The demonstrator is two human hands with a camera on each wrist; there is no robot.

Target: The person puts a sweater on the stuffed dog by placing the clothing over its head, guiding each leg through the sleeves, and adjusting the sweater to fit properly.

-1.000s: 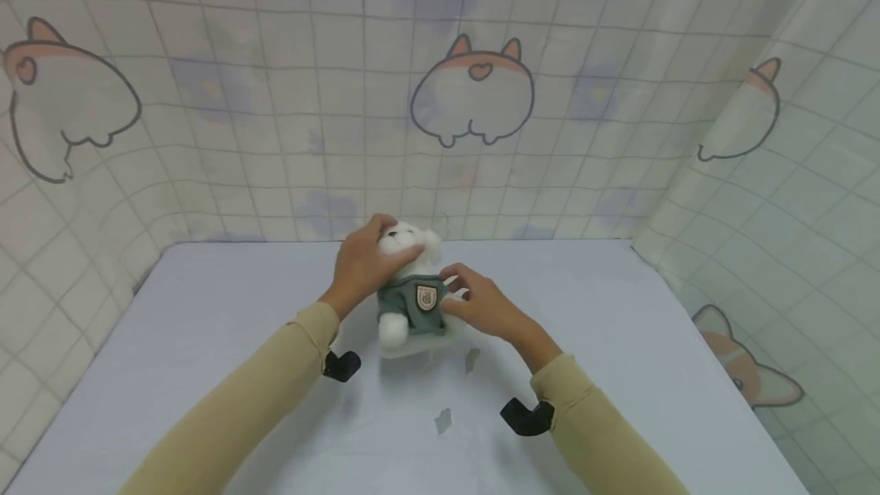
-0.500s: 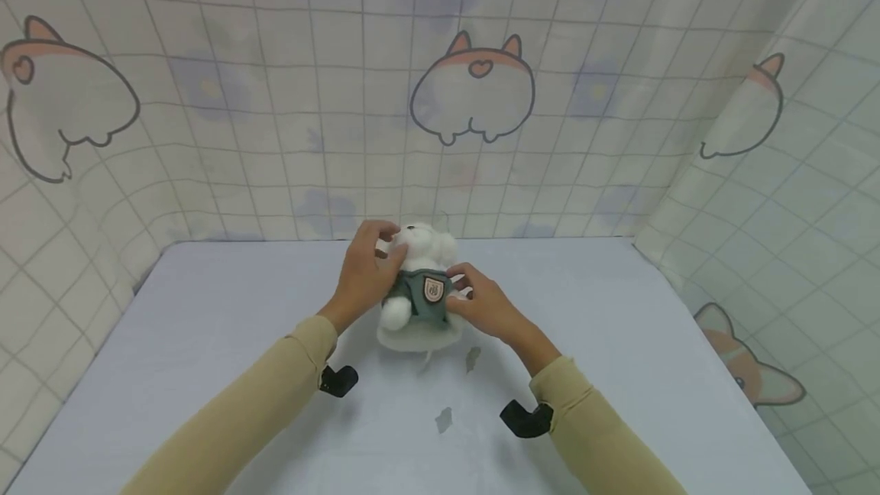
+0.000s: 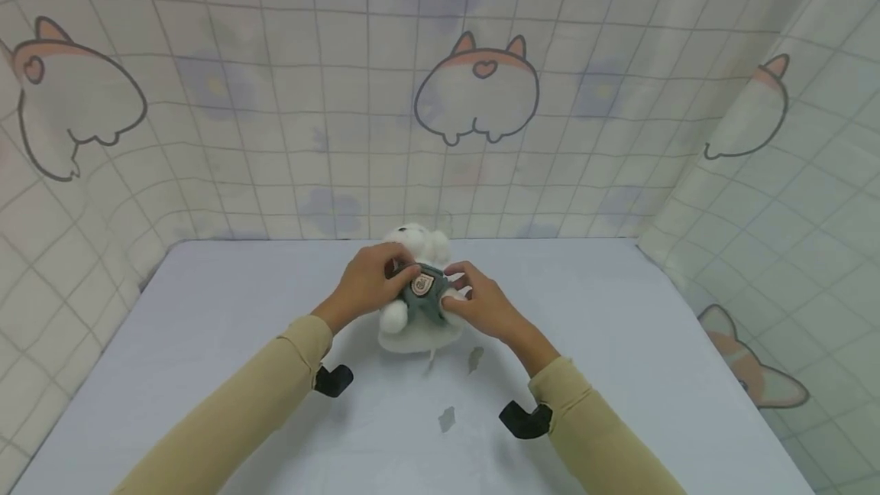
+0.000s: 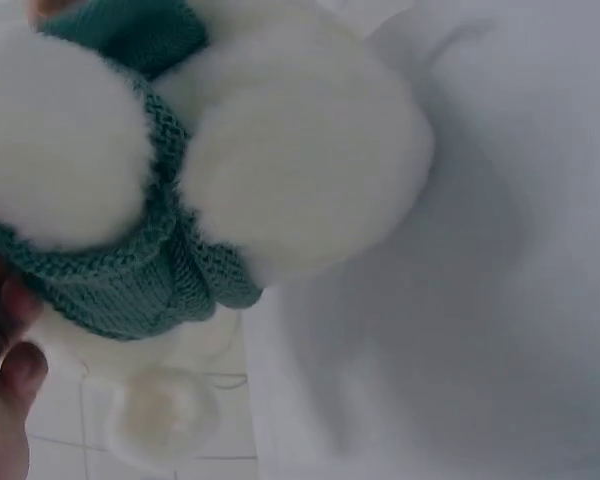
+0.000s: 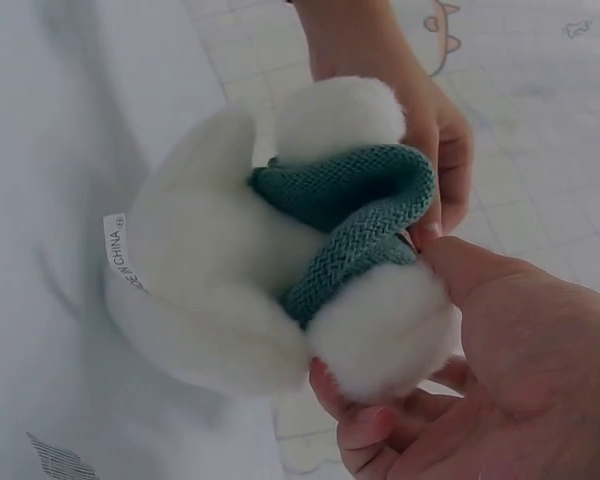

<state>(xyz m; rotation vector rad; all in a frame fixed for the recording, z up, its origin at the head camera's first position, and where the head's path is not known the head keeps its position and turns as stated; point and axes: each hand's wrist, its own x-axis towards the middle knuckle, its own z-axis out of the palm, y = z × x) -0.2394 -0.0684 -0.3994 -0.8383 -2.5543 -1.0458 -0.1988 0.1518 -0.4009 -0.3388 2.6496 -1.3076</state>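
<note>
A white plush toy [image 3: 418, 338] sits on the table, wearing a green knitted sweater [image 3: 428, 310] with a shield-shaped badge. My left hand [image 3: 366, 279] pinches the sweater near the neck and shoulder, its thumb beside the badge. On the other side, my right hand [image 3: 490, 310] holds the toy's fluffy arm [image 5: 380, 325] between thumb and fingers, right at the sweater's edge. The sweater's lower hem stands out from the belly in the right wrist view. A printed tag [image 5: 117, 250] sticks out from the toy's bottom. My left fingers [image 4: 20, 375] show only at the frame's edge in the left wrist view.
The white table [image 3: 227, 312] meets a grid-patterned cloth [image 3: 275, 98] with cartoon corgis behind the toy and along both sides. Two small grey patches [image 3: 447, 419] mark the tabletop in front of the toy. A black strap piece [image 3: 525, 420] hangs under the right wrist.
My left hand has moved down from the toy's head to the sweater's neck and shoulder. The sweater and badge now sit slightly higher and tilted. My right hand has stayed nearly in place.
</note>
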